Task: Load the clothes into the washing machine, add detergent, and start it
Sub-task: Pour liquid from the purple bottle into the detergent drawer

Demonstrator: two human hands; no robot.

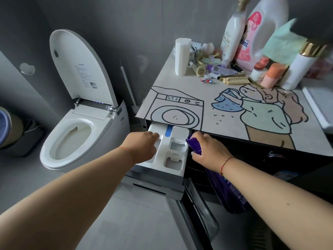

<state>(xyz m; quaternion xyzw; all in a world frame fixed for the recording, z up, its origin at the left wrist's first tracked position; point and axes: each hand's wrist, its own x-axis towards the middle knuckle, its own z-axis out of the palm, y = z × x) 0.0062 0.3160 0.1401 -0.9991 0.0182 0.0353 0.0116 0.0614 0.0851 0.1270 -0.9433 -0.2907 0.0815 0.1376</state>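
Observation:
The white detergent drawer (177,159) of the dark washing machine (270,165) is pulled out, showing several compartments. My left hand (142,147) rests inside the drawer's left compartment, fingers curled against its wall. My right hand (209,148) grips the neck of a purple detergent bottle (227,186), tilted so its top points at the drawer's right edge. The bottle's body hangs below my wrist. The machine's door (196,213) stands open below; no clothes are visible.
A cartoon mat (207,98) covers the machine top, with bottles (259,33), a white roll (182,56) and small toiletries at the back. An open toilet (75,123) stands left, a brush (128,87) between them. Tiled floor lies below.

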